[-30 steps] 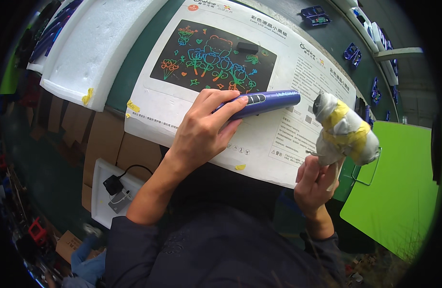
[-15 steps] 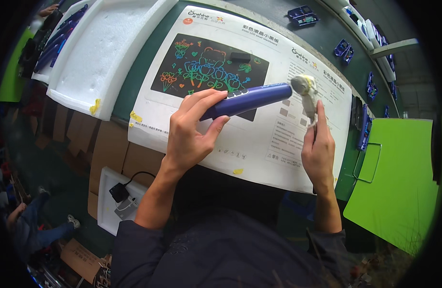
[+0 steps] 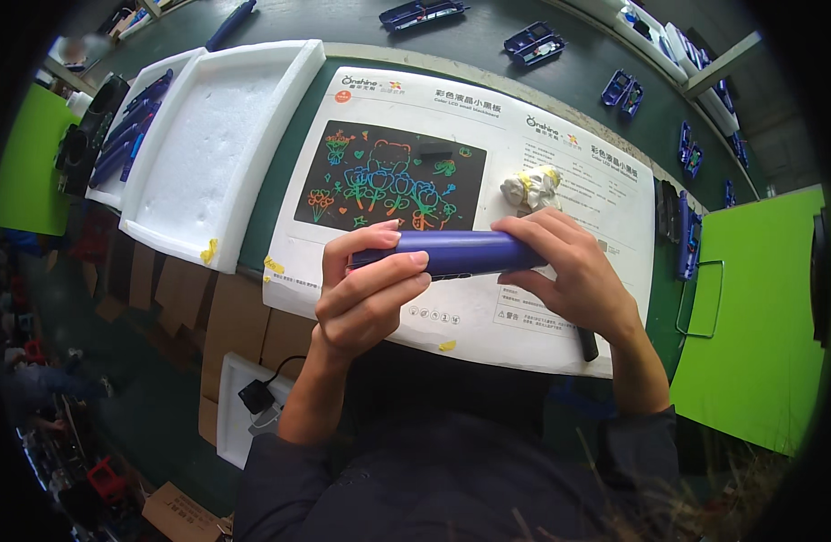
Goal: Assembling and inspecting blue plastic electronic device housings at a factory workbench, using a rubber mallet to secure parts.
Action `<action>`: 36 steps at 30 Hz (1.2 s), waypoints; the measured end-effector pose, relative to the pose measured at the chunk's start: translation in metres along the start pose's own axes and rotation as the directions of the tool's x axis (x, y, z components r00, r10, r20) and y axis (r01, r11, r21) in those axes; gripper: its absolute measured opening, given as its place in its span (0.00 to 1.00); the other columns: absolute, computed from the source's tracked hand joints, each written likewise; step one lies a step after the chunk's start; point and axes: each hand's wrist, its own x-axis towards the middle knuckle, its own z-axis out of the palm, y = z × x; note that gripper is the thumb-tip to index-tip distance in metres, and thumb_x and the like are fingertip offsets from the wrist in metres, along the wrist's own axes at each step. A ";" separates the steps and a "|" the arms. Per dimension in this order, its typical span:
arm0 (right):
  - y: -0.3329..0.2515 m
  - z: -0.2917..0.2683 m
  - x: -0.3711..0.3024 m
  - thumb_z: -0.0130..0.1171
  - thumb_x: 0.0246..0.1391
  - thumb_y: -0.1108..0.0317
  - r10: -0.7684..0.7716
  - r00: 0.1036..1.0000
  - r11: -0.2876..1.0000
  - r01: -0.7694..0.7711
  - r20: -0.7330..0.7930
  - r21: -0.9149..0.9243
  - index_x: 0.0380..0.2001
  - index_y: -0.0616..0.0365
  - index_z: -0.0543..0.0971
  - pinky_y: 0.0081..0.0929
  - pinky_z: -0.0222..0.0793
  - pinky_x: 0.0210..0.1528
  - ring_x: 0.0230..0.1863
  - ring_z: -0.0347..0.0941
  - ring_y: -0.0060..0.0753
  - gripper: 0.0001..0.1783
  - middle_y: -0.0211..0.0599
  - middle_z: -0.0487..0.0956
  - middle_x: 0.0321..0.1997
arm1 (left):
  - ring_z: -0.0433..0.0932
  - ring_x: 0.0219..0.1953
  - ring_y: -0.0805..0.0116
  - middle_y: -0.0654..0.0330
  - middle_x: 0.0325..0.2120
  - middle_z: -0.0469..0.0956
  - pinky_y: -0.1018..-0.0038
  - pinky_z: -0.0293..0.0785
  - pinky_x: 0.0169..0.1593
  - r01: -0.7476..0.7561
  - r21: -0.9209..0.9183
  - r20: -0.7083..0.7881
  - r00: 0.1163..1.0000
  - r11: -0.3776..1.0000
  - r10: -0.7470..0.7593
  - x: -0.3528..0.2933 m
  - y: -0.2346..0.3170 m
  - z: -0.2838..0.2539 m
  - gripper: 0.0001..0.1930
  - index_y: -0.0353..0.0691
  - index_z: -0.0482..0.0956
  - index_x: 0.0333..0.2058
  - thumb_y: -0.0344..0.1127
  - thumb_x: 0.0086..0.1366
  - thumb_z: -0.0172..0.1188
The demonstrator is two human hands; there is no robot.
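A long purple-blue plastic casing point(image 3: 461, 252) lies level across both hands, above the printed sheet point(image 3: 361, 262). My left hand point(image 3: 366, 298) grips its left end, fingers wrapped over and under. Round the right end close the thumb and fingers of my right hand point(image 3: 574, 271). Behind that hand a hammer point(image 3: 530, 190) with its head wrapped in whitish cloth and yellow tape rests on the sheet. Its dark handle end point(image 3: 587, 343) shows below my right wrist; the middle is hidden.
White foam trays point(image 3: 194, 144) stand to the left, one holding several purple casings point(image 3: 131, 135). Opened casings point(image 3: 533, 42) sit along the grey conveyor point(image 3: 343, 36) beyond. Bright green boards point(image 3: 750, 316) flank the table. A black adapter point(image 3: 256, 395) lies in a foam tray low at left.
My right hand has let go of the hammer, now lying on the sheet, and taken the casing's right end. The casing has turned level. The view has shifted.
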 end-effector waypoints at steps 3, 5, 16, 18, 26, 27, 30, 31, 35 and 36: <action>-0.007 0.003 0.007 0.73 0.36 0.70 -0.115 0.990 0.990 0.107 -0.084 -0.092 0.45 0.56 0.77 0.35 0.72 0.44 0.42 0.73 0.40 0.27 0.36 0.76 0.42 | 0.74 0.48 0.54 0.60 0.44 0.77 0.64 0.81 0.48 0.003 0.059 -0.053 0.999 0.998 0.000 -0.005 -0.009 0.004 0.17 0.42 0.79 0.37 0.17 0.48 0.66; -0.007 0.004 0.013 0.74 0.35 0.69 -0.157 0.986 0.952 0.138 -0.051 -0.275 0.45 0.56 0.78 0.34 0.73 0.40 0.38 0.72 0.38 0.29 0.34 0.74 0.38 | 0.74 0.49 0.52 0.56 0.48 0.72 0.64 0.80 0.49 0.009 0.093 -0.076 0.997 0.996 -0.001 -0.007 -0.016 0.005 0.24 0.43 0.75 0.44 0.15 0.49 0.64; 0.013 0.031 0.113 0.72 0.39 0.66 -0.201 0.968 0.974 0.181 -0.150 -0.135 0.41 0.62 0.79 0.34 0.74 0.35 0.34 0.74 0.40 0.23 0.41 0.73 0.36 | 0.71 0.55 0.55 0.44 0.59 0.57 0.66 0.73 0.57 0.515 -0.528 -0.152 0.724 0.675 -0.673 -0.003 -0.043 -0.021 0.47 0.38 0.44 0.65 0.14 0.51 0.61; 0.030 0.041 0.157 0.68 0.46 0.58 -0.007 0.983 1.000 0.009 -0.184 0.014 0.35 0.68 0.81 0.36 0.73 0.36 0.31 0.75 0.45 0.21 0.48 0.75 0.31 | 0.72 0.51 0.59 0.46 0.55 0.63 0.68 0.74 0.53 0.738 -0.368 -0.155 0.551 0.565 -0.820 -0.016 -0.049 -0.025 0.39 0.36 0.53 0.62 0.18 0.54 0.62; 0.076 0.084 0.433 0.62 0.54 0.49 0.437 0.871 0.900 -0.423 -0.225 0.107 0.45 0.67 0.80 0.34 0.75 0.51 0.49 0.78 0.49 0.29 0.53 0.80 0.46 | 0.70 0.50 0.51 0.49 0.45 0.72 0.63 0.67 0.53 0.659 0.253 0.110 0.707 0.708 -0.698 -0.007 -0.044 -0.022 0.19 0.34 0.73 0.46 0.26 0.54 0.63; 0.102 0.090 0.453 0.58 0.54 0.40 0.470 0.831 0.882 -0.430 -0.297 0.194 0.37 0.70 0.81 0.36 0.76 0.46 0.42 0.81 0.50 0.35 0.55 0.82 0.36 | 0.71 0.49 0.52 0.49 0.45 0.72 0.64 0.68 0.52 0.642 0.257 0.136 0.716 0.722 -0.685 -0.002 -0.046 -0.016 0.18 0.34 0.74 0.45 0.26 0.54 0.63; 0.112 0.100 0.467 0.55 0.55 0.38 0.418 0.835 0.904 -0.420 -0.358 0.077 0.39 0.64 0.82 0.38 0.73 0.48 0.47 0.79 0.47 0.34 0.52 0.81 0.43 | 0.73 0.44 0.53 0.50 0.43 0.73 0.63 0.70 0.49 0.711 0.241 0.201 0.629 0.660 -0.751 0.011 -0.053 -0.024 0.15 0.34 0.75 0.41 0.27 0.54 0.64; 0.115 0.100 0.459 0.54 0.56 0.37 0.381 0.814 0.892 -0.448 -0.439 -0.058 0.41 0.62 0.81 0.41 0.71 0.51 0.49 0.76 0.45 0.34 0.50 0.78 0.47 | 0.73 0.44 0.53 0.50 0.43 0.73 0.63 0.70 0.49 0.717 0.242 0.206 0.621 0.654 -0.756 0.028 -0.053 -0.027 0.15 0.34 0.75 0.41 0.27 0.54 0.64; 0.157 0.062 0.401 0.51 0.56 0.37 0.408 0.706 0.661 -0.666 -0.579 -0.346 0.54 0.57 0.73 0.62 0.49 0.61 0.64 0.55 0.51 0.36 0.45 0.63 0.61 | 0.76 0.39 0.54 0.51 0.37 0.75 0.63 0.72 0.47 0.639 0.176 0.114 0.742 0.749 -0.660 0.110 -0.107 0.000 0.13 0.33 0.76 0.40 0.30 0.56 0.62; 0.172 0.052 0.383 0.52 0.54 0.34 0.478 0.659 0.571 -0.736 -0.581 -0.365 0.61 0.56 0.66 0.69 0.45 0.62 0.68 0.48 0.56 0.42 0.48 0.57 0.67 | 0.76 0.41 0.54 0.50 0.39 0.74 0.63 0.72 0.47 0.609 0.223 0.115 0.759 0.761 -0.641 0.127 -0.132 0.015 0.14 0.34 0.75 0.41 0.32 0.56 0.63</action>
